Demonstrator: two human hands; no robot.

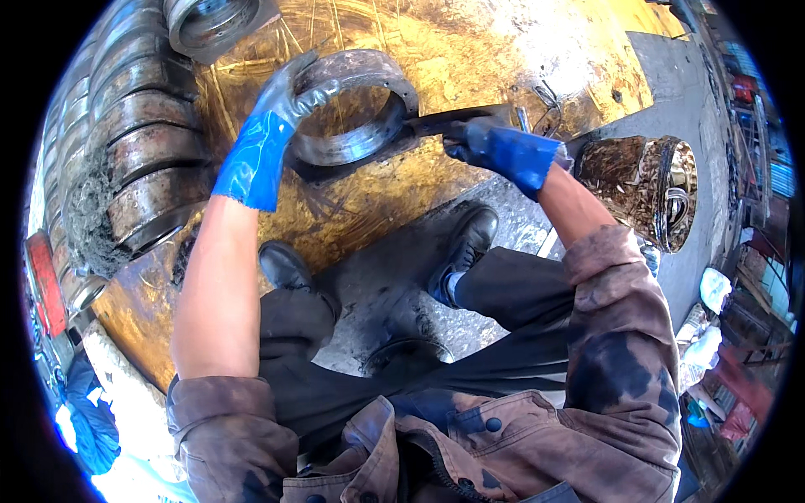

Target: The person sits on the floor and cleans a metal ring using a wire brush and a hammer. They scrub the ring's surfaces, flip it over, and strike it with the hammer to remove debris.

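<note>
Both my hands wear gloves with blue cuffs and dark, grimy palms. My left hand [295,94] is closed on the left rim of a heavy metal ring [352,149], which rests on a yellow, scratched metal sheet [327,220]. The ring's wall is brownish on top and scraped to bare grey along its near side. In my right hand [480,142] is a flat dark blade-like tool [470,116], its left end close to the ring's right side. Whether that end touches the ring I cannot tell.
Stacked metal rings [155,159] line the left, with a tangle of grey fibres [90,214] against them. Another round metal part [214,25] sits at the far left. A rusty bucket [625,180] lies at the right. My shoes [471,239] are by the sheet's near edge.
</note>
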